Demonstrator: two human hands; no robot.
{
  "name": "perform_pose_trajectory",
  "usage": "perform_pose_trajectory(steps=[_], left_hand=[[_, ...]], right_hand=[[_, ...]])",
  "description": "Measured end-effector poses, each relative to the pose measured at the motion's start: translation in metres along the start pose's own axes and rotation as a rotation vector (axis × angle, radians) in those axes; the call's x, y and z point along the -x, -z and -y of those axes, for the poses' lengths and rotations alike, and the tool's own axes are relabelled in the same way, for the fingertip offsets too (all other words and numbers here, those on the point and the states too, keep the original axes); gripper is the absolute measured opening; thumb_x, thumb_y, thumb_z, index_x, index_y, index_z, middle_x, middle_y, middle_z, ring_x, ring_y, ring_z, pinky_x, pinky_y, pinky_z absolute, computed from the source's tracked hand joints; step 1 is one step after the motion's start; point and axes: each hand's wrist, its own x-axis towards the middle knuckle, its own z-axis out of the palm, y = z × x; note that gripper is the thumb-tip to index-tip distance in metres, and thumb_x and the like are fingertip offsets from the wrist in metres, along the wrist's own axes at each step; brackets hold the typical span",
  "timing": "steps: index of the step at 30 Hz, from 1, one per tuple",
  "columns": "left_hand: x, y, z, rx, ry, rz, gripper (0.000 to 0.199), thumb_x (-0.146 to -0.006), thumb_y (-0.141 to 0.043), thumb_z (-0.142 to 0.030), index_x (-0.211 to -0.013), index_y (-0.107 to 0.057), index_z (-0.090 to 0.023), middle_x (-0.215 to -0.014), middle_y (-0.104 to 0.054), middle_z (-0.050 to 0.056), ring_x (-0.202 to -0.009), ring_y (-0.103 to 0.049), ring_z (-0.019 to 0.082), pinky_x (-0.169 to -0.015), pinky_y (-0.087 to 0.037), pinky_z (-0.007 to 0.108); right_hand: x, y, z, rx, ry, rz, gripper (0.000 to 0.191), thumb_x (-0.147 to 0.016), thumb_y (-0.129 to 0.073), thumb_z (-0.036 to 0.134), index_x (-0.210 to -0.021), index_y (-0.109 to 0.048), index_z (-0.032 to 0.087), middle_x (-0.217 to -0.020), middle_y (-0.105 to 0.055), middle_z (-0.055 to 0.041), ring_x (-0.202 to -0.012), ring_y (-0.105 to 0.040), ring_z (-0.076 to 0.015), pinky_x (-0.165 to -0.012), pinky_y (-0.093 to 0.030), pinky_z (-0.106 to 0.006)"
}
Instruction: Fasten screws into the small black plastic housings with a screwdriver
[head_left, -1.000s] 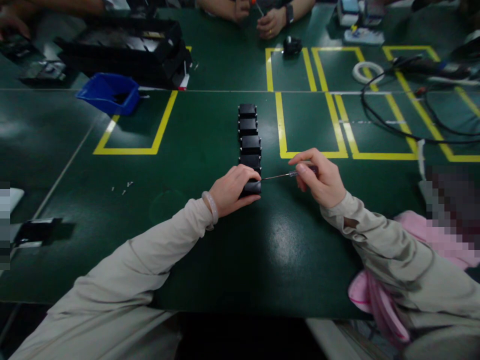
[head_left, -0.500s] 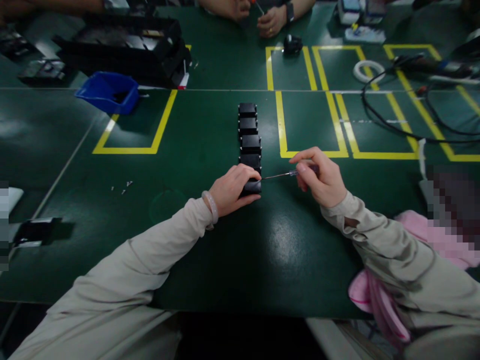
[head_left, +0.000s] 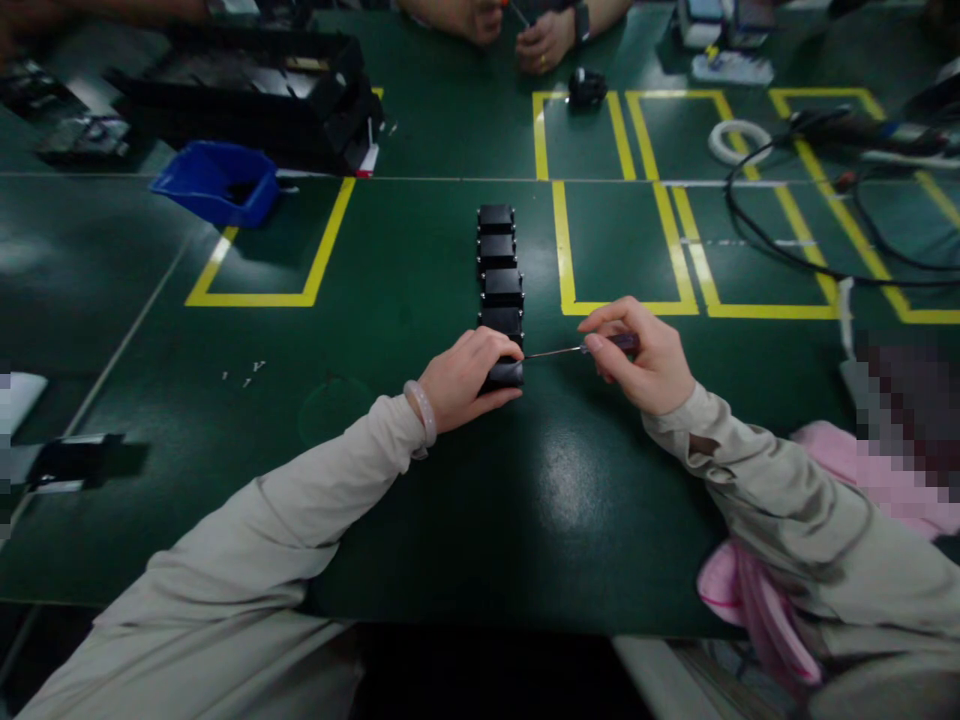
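Note:
My left hand (head_left: pixel 469 378) is closed around the nearest black block (head_left: pixel 506 374), thumb on its near side and fingers over its far side. In my right hand (head_left: pixel 645 358) is a screwdriver (head_left: pixel 619 344), its handle pinched between thumb and fingers. The thin shaft (head_left: pixel 553 352) points left, and its tip meets the block's right side beside my left fingertips. Beyond it, several similar black blocks (head_left: pixel 501 287) stand in a row running away from me, with small screws sticking out at their sides. Several loose screws (head_left: pixel 258 366) lie left of my left hand.
A blue bin (head_left: pixel 217 183) stands at the back left, before stacked black trays (head_left: pixel 247 100). Yellow tape (head_left: pixel 630 309) marks rectangles on the green table. A black cable (head_left: pixel 772 250) and a white tape ring (head_left: pixel 739 143) lie right. Across the table are a co-worker's hands (head_left: pixel 544 45).
The fingers of my right hand have shifted on the screwdriver handle, which looks rolled a little. My left hand and the block stay in place.

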Motion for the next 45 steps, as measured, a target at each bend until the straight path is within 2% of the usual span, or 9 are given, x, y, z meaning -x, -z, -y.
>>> perform_pose_trajectory(steps=[5, 11, 15, 19, 23, 34, 38, 42, 45], left_hand=[[0.0001, 0.0006, -0.0007, 0.001, 0.003, 0.0, 0.031, -0.091, -0.063, -0.033, -0.116, -0.051, -0.018, -0.116, -0.06, 0.01, -0.111, -0.056, 0.025, -0.097, -0.049, 0.043], [0.0001, 0.0, 0.0008, -0.002, -0.007, -0.008, 0.032, -0.091, -0.064, -0.033, -0.116, -0.051, -0.017, -0.115, -0.06, 0.01, -0.11, -0.056, 0.025, -0.096, -0.049, 0.043], [0.0003, -0.0003, 0.0008, 0.001, -0.001, -0.004, 0.032, -0.091, -0.063, -0.033, -0.116, -0.051, -0.018, -0.116, -0.06, 0.01, -0.111, -0.056, 0.025, -0.098, -0.049, 0.044], [0.0004, 0.0, 0.0004, 0.0, 0.009, 0.002, 0.033, -0.091, -0.064, -0.033, -0.116, -0.051, -0.018, -0.116, -0.06, 0.01, -0.111, -0.056, 0.025, -0.098, -0.049, 0.044], [0.0004, -0.0001, 0.001, -0.004, -0.004, -0.002, 0.033, -0.091, -0.064, -0.033, -0.117, -0.051, -0.017, -0.116, -0.06, 0.01, -0.111, -0.056, 0.025, -0.097, -0.049, 0.043], [0.0004, -0.0001, 0.0001, -0.004, -0.017, -0.017, 0.032, -0.091, -0.064, -0.032, -0.116, -0.051, -0.017, -0.116, -0.06, 0.01, -0.111, -0.056, 0.024, -0.097, -0.049, 0.042], [0.0004, -0.0005, 0.0003, -0.001, -0.013, -0.017, 0.032, -0.091, -0.065, -0.032, -0.116, -0.051, -0.017, -0.116, -0.06, 0.01, -0.11, -0.056, 0.024, -0.097, -0.049, 0.042], [0.0001, -0.0004, 0.0001, -0.001, -0.013, -0.018, 0.032, -0.09, -0.065, -0.032, -0.116, -0.052, -0.016, -0.115, -0.06, 0.01, -0.11, -0.056, 0.025, -0.097, -0.049, 0.042], [0.0001, -0.0002, 0.0001, 0.0, -0.01, -0.013, 0.032, -0.091, -0.064, -0.032, -0.116, -0.052, -0.016, -0.115, -0.06, 0.01, -0.109, -0.056, 0.025, -0.096, -0.049, 0.042]], right_hand=[[0.0004, -0.0001, 0.0005, -0.006, 0.007, 0.009, 0.009, -0.093, -0.058, 0.028, -0.1, -0.056, 0.022, -0.062, -0.051, 0.0051, -0.051, -0.048, -0.0099, -0.046, -0.037, -0.026], [-0.0004, 0.0, 0.0022, -0.013, 0.023, 0.012, 0.017, -0.091, -0.059, 0.022, -0.107, -0.053, 0.022, -0.062, -0.049, 0.0066, -0.05, -0.047, -0.0096, -0.046, -0.035, -0.026], [0.0001, 0.0, 0.001, -0.035, 0.009, 0.009, 0.013, -0.093, -0.06, 0.029, -0.104, -0.055, 0.022, -0.063, -0.052, 0.0063, -0.048, -0.049, -0.0087, -0.046, -0.037, -0.025], [0.0026, -0.0011, -0.0037, -0.111, -0.046, 0.024, 0.013, -0.099, -0.051, 0.035, -0.102, -0.057, 0.024, -0.054, -0.047, 0.0085, -0.04, -0.047, -0.0081, -0.042, -0.037, -0.025], [0.0026, -0.0017, -0.0048, -0.088, -0.022, 0.001, 0.01, -0.099, -0.051, 0.028, -0.108, -0.055, 0.025, -0.055, -0.047, 0.0079, -0.042, -0.046, -0.009, -0.042, -0.036, -0.026], [0.0008, -0.0004, -0.0039, -0.062, 0.022, 0.004, 0.021, -0.093, -0.053, 0.018, -0.114, -0.051, 0.023, -0.063, -0.047, 0.007, -0.05, -0.046, -0.0098, -0.047, -0.037, -0.025], [0.0014, -0.0011, -0.0029, -0.087, -0.009, -0.01, 0.016, -0.096, -0.055, 0.025, -0.111, -0.053, 0.023, -0.063, -0.049, 0.0067, -0.048, -0.05, -0.0092, -0.046, -0.039, -0.025], [0.0026, -0.0022, -0.0039, -0.113, -0.051, 0.008, 0.012, -0.098, -0.053, 0.035, -0.105, -0.055, 0.024, -0.054, -0.046, 0.0086, -0.04, -0.047, -0.0089, -0.041, -0.036, -0.024], [0.0025, -0.0024, -0.0041, -0.094, -0.049, 0.007, 0.01, -0.098, -0.053, 0.033, -0.104, -0.055, 0.024, -0.053, -0.046, 0.0085, -0.039, -0.046, -0.009, -0.04, -0.034, -0.024]])
